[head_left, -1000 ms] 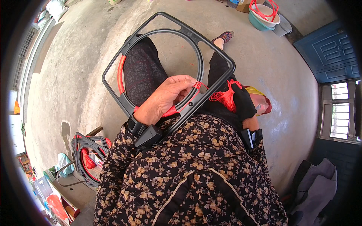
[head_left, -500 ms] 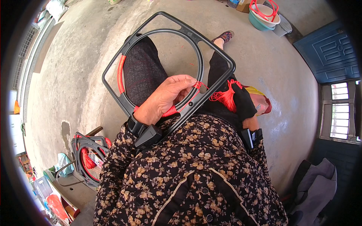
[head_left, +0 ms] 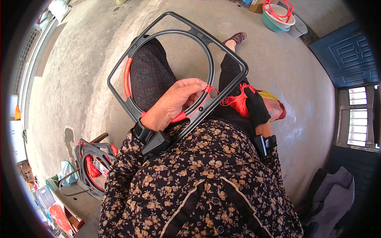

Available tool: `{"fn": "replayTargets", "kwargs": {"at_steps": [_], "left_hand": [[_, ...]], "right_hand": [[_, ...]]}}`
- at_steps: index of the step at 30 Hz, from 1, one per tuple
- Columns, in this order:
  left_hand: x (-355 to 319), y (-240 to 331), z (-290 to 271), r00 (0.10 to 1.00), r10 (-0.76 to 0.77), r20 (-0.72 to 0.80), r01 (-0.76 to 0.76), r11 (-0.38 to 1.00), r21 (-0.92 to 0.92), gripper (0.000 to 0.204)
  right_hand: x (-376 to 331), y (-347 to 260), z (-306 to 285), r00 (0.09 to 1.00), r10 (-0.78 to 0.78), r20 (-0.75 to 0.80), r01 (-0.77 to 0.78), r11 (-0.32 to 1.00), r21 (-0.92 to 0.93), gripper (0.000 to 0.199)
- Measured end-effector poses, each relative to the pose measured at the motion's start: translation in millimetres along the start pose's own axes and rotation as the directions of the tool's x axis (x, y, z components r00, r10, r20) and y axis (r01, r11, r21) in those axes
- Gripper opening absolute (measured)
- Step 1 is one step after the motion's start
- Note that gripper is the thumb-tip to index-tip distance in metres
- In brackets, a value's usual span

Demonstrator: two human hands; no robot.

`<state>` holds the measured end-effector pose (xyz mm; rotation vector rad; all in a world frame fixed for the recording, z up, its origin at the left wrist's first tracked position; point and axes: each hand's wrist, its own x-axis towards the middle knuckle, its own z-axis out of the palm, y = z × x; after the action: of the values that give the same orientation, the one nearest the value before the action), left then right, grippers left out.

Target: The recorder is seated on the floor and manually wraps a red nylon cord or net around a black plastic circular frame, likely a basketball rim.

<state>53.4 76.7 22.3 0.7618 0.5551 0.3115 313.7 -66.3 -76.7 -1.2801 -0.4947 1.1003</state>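
A black frame (head_left: 203,37), squarish outside with a round ring inside, lies tilted across my lap. Orange-red cord wrapping (head_left: 127,78) covers part of the ring's left side. My left hand (head_left: 174,99), bare, reaches over the ring's lower part, with thumb and forefinger pinched on the red cord (head_left: 208,89) coiled around its right side. A strand runs from there toward a bundle of red cord (head_left: 238,103). That bundle is gripped in my right hand (head_left: 257,107), which wears a black glove and sits right of the frame. Some ring wrapping is hidden behind my left hand.
More black frames (head_left: 95,158) with red cord are piled at lower left. A red and yellow bag-like thing (head_left: 273,105) lies beyond my right hand. Basins (head_left: 276,22) stand at far right, near a blue door (head_left: 343,51). A grey padded seat (head_left: 333,198) is at lower right.
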Motion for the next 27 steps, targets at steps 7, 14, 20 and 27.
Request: {"fn": "replayTargets", "kwargs": {"at_steps": [7, 14, 20, 27], "left_hand": [[-1.6, 0.9, 1.8, 1.0, -0.012, -0.004, 0.012, 1.0, 0.024, 0.014], [-1.1, 0.8, 1.9, 1.0, -0.012, 0.001, 0.012, 1.0, 0.019, 0.015], [-0.3, 1.1, 0.2, 1.0, -0.002, 0.006, 0.002, 1.0, 0.013, 0.016], [0.5, 2.1, 0.8, 1.0, 0.005, 0.004, -0.005, 1.0, -0.009, 0.016]], "right_hand": [[-6.7, -3.5, 3.6, 0.988, -0.15, 0.027, 0.152, 0.963, -0.222, 0.03], [-6.0, -9.6, 9.2, 1.0, 0.006, -0.027, -0.007, 0.999, -0.047, 0.033], [-1.2, -6.0, 5.4, 1.0, -0.018, -0.024, 0.016, 0.995, -0.099, 0.034], [1.3, -0.5, -0.2, 1.0, -0.026, 0.014, 0.027, 0.995, -0.1, 0.036]]}}
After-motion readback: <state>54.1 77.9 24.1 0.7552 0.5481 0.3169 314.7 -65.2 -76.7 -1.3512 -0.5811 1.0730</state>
